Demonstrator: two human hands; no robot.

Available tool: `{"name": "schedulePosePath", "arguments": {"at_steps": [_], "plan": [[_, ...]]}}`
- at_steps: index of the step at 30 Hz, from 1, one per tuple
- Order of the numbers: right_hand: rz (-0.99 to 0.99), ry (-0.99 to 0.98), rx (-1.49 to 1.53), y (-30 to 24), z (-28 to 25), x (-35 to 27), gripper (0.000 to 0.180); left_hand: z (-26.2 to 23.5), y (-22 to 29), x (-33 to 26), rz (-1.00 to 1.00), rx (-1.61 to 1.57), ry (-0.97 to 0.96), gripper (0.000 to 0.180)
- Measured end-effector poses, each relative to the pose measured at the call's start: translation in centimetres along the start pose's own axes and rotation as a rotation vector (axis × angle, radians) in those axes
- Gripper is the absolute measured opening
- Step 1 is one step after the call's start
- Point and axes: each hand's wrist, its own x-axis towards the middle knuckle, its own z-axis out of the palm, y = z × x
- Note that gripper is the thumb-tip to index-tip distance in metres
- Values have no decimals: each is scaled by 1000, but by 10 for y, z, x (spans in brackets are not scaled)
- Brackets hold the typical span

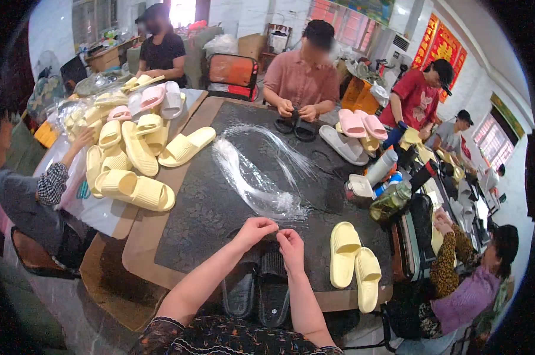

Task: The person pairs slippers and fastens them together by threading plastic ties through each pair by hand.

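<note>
Over the near edge of the table, my left hand [256, 232] and my right hand [291, 248] meet with fingertips pinched close together. Whatever is between the fingers is too small to make out. Just below them lies a pair of black slippers, the left slipper [239, 293] and the right slipper [274, 299] side by side, partly covered by my hands and arms. Beyond my hands, a bundle of thin clear plastic strands [235, 171] is spread in a curve on the dark tabletop. A pair of pale yellow slippers [345, 251] sits to the right of my hands.
Yellow, pink and grey slippers [140, 148] are heaped on the left. Opposite, a person [306, 74] handles black slippers [304, 131]. Grey and pink slippers [343, 145], a jar [391, 200] and a bottle [381, 165] stand at the right. Other people sit around the table [178, 236].
</note>
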Motion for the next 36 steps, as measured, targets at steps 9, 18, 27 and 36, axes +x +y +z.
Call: {"name": "schedulePosePath", "arguments": {"at_steps": [9, 18, 27, 36], "plan": [[-33, 46, -31, 7, -1, 3, 7, -1, -10, 3, 14, 56, -14, 19], [-91, 54, -71, 12, -3, 6, 8, 3, -15, 7, 133, 91, -22, 19], [-113, 47, -62, 15, -1, 7, 5, -1, -20, 7, 88, 81, -42, 16], [-17, 50, -67, 14, -2, 10, 12, -1, -32, 12, 113, 124, -68, 15]]}}
